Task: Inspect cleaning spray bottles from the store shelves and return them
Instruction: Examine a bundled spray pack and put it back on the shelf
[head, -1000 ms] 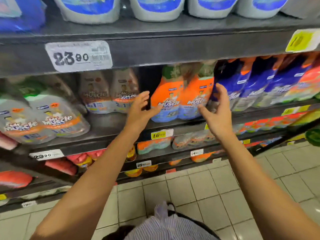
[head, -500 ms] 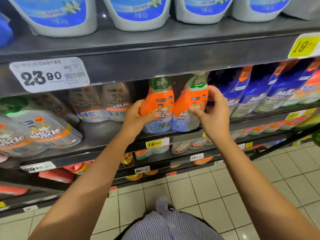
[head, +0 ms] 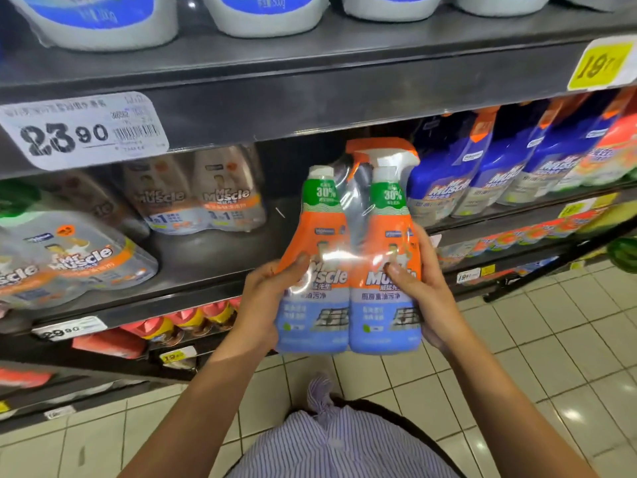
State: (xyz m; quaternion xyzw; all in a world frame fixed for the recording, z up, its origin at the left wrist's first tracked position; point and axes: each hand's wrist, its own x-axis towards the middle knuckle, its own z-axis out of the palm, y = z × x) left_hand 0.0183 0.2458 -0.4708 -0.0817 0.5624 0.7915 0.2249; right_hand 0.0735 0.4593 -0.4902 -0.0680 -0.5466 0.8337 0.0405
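Thumbs lay across the front label and the other fingers curled behind, so the left hand (head: 265, 305) and the right hand (head: 429, 298) each clasped one side of the shrink-wrapped Mr Muscle twin pack (head: 348, 243), low on the bodies of its two orange-and-blue bottles. The pack was held upright in the air, clear of the dark shelf (head: 213, 250), with its label turned toward the camera and an orange trigger head (head: 382, 155) poking up at the top.

Judging by two bottles bundled together, it was probably fairly heavy (assuming both were full). The glossy film threw back the store lights and would likely be slippery under dry skin. The bottles looked stiff enough to squeeze firmly, so the broad lower body seemed the sound place to hold, perhaps with a palm under the base. The trigger head and the loose film between the necks looked like poor handles.

Behind the pack was a dark gap on the shelf. Grey-and-white Mr Muscle packs (head: 200, 198) stood to its left, blue spray bottles (head: 482, 174) to its right, and a white 23.90 price tag (head: 82, 132) hung above.
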